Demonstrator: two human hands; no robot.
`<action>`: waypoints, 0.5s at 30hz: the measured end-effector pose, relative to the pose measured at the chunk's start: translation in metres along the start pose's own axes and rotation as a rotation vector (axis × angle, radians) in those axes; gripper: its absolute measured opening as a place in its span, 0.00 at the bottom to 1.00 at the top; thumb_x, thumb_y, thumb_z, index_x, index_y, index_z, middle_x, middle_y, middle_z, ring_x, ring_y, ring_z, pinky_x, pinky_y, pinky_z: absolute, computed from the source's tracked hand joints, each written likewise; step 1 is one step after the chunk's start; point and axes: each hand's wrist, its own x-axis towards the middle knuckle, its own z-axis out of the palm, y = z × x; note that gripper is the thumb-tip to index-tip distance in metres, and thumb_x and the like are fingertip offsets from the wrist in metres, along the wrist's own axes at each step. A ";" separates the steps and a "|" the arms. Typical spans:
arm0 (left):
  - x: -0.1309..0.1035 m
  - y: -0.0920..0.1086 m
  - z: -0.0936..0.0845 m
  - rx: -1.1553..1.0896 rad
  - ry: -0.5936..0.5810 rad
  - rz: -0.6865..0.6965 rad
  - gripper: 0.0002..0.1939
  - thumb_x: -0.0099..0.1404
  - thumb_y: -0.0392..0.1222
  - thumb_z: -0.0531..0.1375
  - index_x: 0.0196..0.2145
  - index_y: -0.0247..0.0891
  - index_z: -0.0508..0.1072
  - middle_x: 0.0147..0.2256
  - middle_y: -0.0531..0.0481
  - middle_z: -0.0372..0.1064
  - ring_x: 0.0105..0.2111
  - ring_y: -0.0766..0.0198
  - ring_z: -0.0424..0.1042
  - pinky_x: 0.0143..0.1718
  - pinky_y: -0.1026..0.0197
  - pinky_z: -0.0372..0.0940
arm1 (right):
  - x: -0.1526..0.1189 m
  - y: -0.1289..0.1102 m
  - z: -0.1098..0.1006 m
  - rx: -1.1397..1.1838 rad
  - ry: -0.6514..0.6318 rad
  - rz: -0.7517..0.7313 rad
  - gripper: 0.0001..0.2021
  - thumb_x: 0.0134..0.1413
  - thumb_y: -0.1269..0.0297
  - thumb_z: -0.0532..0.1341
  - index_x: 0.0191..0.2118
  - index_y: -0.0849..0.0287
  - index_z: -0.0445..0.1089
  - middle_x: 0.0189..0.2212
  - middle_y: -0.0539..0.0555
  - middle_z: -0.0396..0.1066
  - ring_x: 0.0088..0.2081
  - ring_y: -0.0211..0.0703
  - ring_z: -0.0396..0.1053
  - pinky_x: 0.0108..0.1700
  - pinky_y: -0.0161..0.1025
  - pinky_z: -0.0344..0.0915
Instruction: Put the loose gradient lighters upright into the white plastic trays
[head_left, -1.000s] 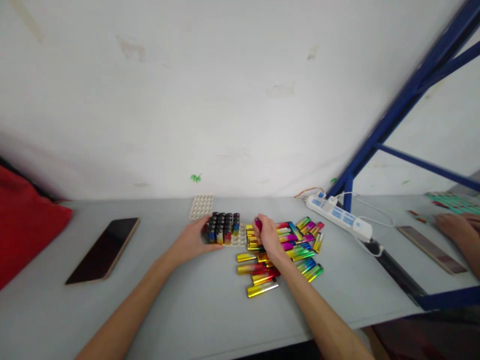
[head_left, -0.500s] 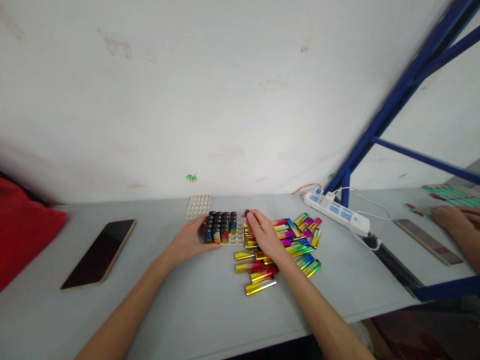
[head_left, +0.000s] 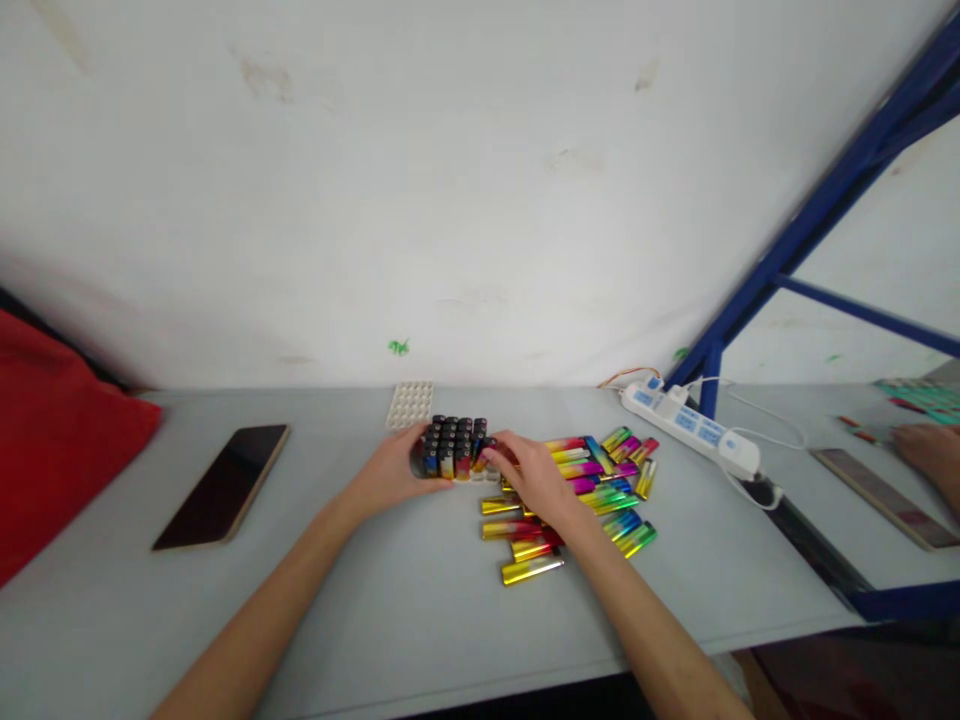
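Cupping slim, black-topped lighters (head_left: pixel 455 447), left fingers (head_left: pixel 407 438) curve.

- Two hands working, a left hand (head_left: pixel 394 472) and a right hand (head_left: pixel 534 478), plus one co-worker's hand (head_left: pixel 931 450)
- Over a dozen upright lighters (head_left: pixel 451 446)
- One pinched lighter (head_left: pixel 481 455)
- Roughly twenty loose lighters (head_left: pixel 532 570), too overlapped for me to count exactly
- Two white trays, a back tray (head_left: pixel 410 405) and a front tray (head_left: pixel 487 477)
- Two phones, a near phone (head_left: pixel 223 488) and a far phone (head_left: pixel 889 497)
- One power strip (head_left: pixel 694 430)
- One red cloth (head_left: pixel 67 460)

Apparent workshop: grey worktop (head_left: pixel 360 620), blue metal frame (head_left: pixel 814 225), power strip (head_left: pixel 691 428).
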 end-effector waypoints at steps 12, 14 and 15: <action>0.002 0.001 -0.003 -0.033 -0.003 -0.016 0.44 0.49 0.63 0.80 0.61 0.43 0.82 0.60 0.40 0.87 0.60 0.31 0.85 0.65 0.38 0.80 | 0.002 -0.004 -0.009 -0.270 -0.045 -0.027 0.17 0.85 0.50 0.64 0.44 0.54 0.83 0.41 0.57 0.84 0.46 0.51 0.80 0.54 0.45 0.68; 0.002 0.000 -0.003 -0.029 -0.002 -0.025 0.45 0.48 0.63 0.81 0.61 0.45 0.83 0.60 0.40 0.87 0.60 0.31 0.85 0.66 0.37 0.79 | 0.002 0.007 -0.028 -0.291 0.040 0.043 0.18 0.87 0.52 0.61 0.45 0.54 0.82 0.42 0.57 0.85 0.46 0.51 0.80 0.54 0.45 0.68; 0.003 0.000 -0.003 -0.027 -0.001 -0.032 0.44 0.48 0.63 0.81 0.60 0.46 0.83 0.61 0.40 0.87 0.60 0.31 0.85 0.67 0.38 0.78 | 0.002 0.014 -0.041 -0.317 0.091 0.108 0.17 0.87 0.54 0.59 0.46 0.55 0.82 0.43 0.58 0.85 0.47 0.52 0.80 0.55 0.45 0.69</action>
